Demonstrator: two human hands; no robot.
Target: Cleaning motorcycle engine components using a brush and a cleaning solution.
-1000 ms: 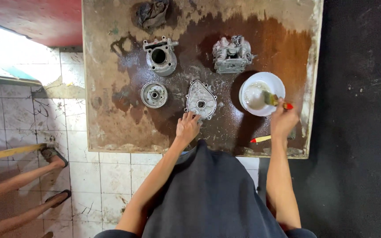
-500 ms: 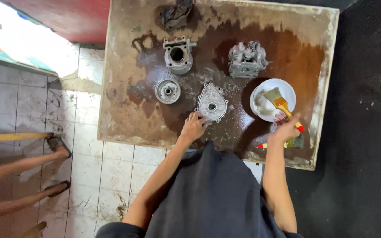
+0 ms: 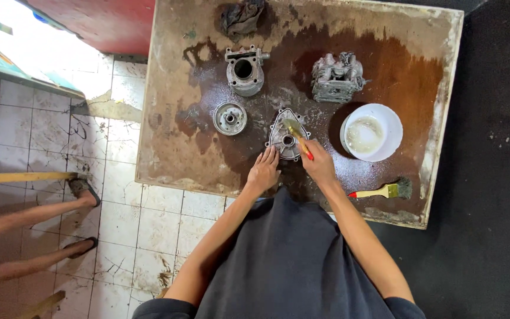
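A grey metal engine cover (image 3: 281, 131) lies on the wet wooden board (image 3: 172, 130). My left hand (image 3: 264, 171) rests at its near edge, fingers touching it. My right hand (image 3: 319, 165) grips a red-handled paintbrush (image 3: 298, 137) whose bristles lie on top of the cover. To the right stands a white bowl (image 3: 385, 121) holding cloudy liquid.
On the board also lie a cylinder block (image 3: 244, 71), a round metal part (image 3: 229, 118), a finned engine part (image 3: 336, 77), a dark rag (image 3: 241, 18) and a second brush (image 3: 385, 190). Another person's legs in sandals (image 3: 81, 188) rest on the tiled floor at left.
My right hand has carried the brush from the white bowl leftward onto the engine cover. My left hand stayed at the cover's near edge.
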